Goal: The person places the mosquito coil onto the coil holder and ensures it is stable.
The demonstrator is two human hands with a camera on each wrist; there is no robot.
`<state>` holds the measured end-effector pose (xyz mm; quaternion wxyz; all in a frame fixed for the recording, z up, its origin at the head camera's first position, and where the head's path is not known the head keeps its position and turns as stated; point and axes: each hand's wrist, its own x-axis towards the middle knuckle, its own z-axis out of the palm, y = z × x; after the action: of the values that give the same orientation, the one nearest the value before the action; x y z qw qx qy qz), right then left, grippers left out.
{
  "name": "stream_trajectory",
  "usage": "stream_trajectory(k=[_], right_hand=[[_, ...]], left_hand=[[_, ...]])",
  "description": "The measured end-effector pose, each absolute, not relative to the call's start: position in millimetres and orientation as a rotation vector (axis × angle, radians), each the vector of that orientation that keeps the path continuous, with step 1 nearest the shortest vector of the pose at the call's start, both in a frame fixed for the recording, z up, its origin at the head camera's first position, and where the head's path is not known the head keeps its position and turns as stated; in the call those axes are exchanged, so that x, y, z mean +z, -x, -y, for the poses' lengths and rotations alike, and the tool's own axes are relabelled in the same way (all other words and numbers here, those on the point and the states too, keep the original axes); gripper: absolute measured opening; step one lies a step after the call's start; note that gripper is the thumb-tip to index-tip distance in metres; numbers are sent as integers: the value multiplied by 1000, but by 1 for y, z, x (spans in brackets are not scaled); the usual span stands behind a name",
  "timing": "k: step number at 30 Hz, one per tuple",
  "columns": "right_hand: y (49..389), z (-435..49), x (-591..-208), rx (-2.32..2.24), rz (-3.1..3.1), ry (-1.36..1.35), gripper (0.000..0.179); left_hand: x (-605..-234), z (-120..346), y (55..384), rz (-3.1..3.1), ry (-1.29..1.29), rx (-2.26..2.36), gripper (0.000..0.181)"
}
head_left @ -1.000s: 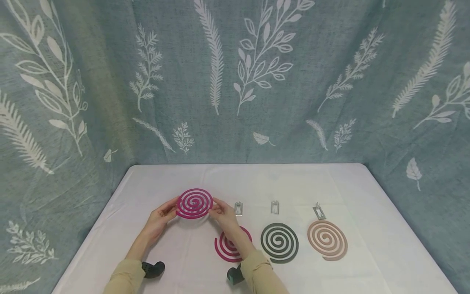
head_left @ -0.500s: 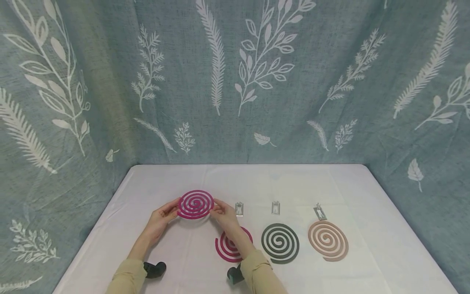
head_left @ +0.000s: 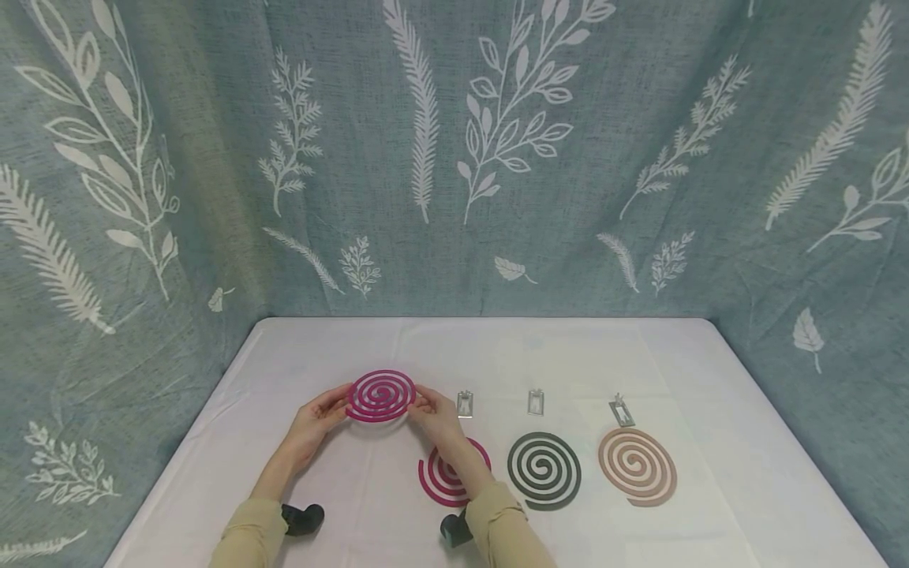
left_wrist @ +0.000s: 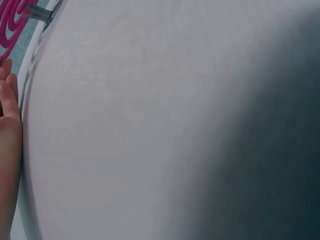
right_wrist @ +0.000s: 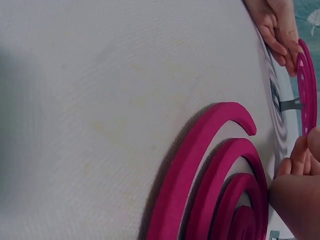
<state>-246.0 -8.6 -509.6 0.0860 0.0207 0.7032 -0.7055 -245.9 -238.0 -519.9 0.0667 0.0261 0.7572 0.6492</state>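
Observation:
A pink mosquito coil (head_left: 383,394) is held nearly level above the left part of the table by both hands. My left hand (head_left: 310,424) pinches its left edge between thumb and fingers, and my right hand (head_left: 439,420) pinches the opposite edge. Under this coil, the right wrist view shows a grey metal strip (right_wrist: 291,104) reaching up from the table to its middle; the left wrist view has the same metal piece (left_wrist: 40,13) near the coil's underside. A second pink coil (head_left: 446,502) lies flat on the table, partly hidden by the right forearm.
To the right lie a dark green coil (head_left: 544,469) and a tan coil (head_left: 634,464). Behind them are three small metal stands: one by the right hand (head_left: 465,405), a middle stand (head_left: 536,403) and a tilted stand (head_left: 622,412). A patterned curtain (head_left: 440,268) borders the white table (head_left: 568,347).
The held pink coil has tipped slightly flatter, its far edge a little lower, with both hands keeping their pinch. The head view has drifted slightly; the coils and stands on the table stay put.

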Motion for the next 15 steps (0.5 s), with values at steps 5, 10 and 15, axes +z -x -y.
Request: stream_trajectory(k=[5, 10, 15], right_hand=[[248, 9, -512, -2084, -2113, -59, 46], [248, 9, -512, -2072, -2106, -57, 47], [247, 7, -511, -2057, -2109, -25, 48]], left_hand=[[-522, 239, 247, -2282, -88, 1952, 56], [-525, 241, 247, -2286, -101, 1956, 56], [-524, 240, 247, -2293, -100, 1955, 56]])
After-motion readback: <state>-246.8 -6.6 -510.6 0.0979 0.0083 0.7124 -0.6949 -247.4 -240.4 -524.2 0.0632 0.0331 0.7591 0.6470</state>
